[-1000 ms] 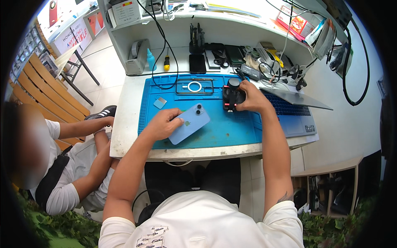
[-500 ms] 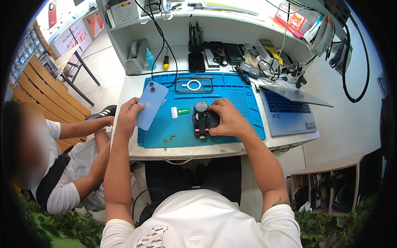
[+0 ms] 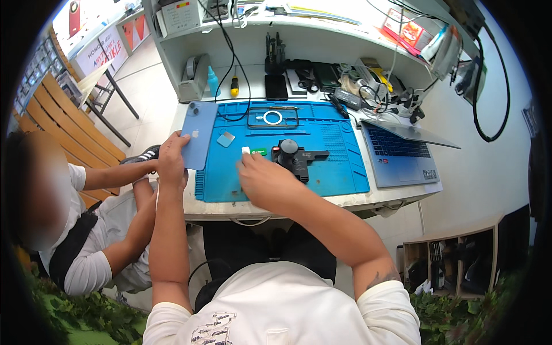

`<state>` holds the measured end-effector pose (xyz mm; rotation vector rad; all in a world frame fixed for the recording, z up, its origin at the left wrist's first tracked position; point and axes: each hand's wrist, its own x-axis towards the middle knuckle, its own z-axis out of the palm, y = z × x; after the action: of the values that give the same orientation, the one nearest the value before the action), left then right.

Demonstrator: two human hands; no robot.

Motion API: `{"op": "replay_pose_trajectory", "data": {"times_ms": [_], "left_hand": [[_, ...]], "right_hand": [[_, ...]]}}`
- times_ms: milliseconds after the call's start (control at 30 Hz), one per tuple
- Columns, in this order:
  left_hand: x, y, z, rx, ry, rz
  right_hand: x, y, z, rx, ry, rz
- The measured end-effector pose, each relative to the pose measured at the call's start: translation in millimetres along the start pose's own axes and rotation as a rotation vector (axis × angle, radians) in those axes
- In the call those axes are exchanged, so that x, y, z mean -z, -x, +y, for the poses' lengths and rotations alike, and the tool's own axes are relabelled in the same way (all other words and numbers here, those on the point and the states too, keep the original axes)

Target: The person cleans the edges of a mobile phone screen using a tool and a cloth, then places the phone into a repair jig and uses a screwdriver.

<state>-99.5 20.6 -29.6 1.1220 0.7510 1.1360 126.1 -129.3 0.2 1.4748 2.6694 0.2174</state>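
My left hand (image 3: 173, 155) is closed round the lower left edge of a blue phone (image 3: 197, 144), its back with the camera lenses facing up, held over the mat's left edge. My right hand (image 3: 261, 179) reaches across to a small flat green-and-white tool (image 3: 259, 152) lying on the mat. Its fingers are pinched together at the white end and hide part of it. Just right of the tool stands a black clamp-like device (image 3: 300, 167) with a round knob and a bar pointing right; no hand touches it. A small pale square piece (image 3: 226, 138) lies beside the phone.
The blue work mat (image 3: 333, 184) carries a phone-shaped frame with a white ring (image 3: 272, 117). An open laptop (image 3: 402, 164) stands at the right. Behind are a yellow screwdriver (image 3: 234, 87), a blue bottle (image 3: 213, 81), a black phone (image 3: 276, 87) and tangled cables. A person (image 3: 86, 218) sits at left.
My right hand has let go of the black device and moved left to the green-and-white tool. The device now sits turned. My left hand has moved the phone left, uncovering the pale square.
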Motion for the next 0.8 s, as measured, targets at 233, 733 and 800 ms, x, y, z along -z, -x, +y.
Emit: {"op": "replay_pose_trajectory", "data": {"times_ms": [233,733,800], "left_hand": [[12.8,19.2,33.6,-0.064,0.021,0.06],[53.4,38.9,8.6,0.042,0.046,0.07],[44.8,44.8,15.6,0.108,0.146,0.006]], "right_hand": [[-27.1,-62.0,23.6,-0.447,-0.132,-0.136],[32.7,4.9,-11.6,-0.262,-0.51,0.123],[36.1,91.0,-2.5,-0.38,-0.632,0.161]]}}
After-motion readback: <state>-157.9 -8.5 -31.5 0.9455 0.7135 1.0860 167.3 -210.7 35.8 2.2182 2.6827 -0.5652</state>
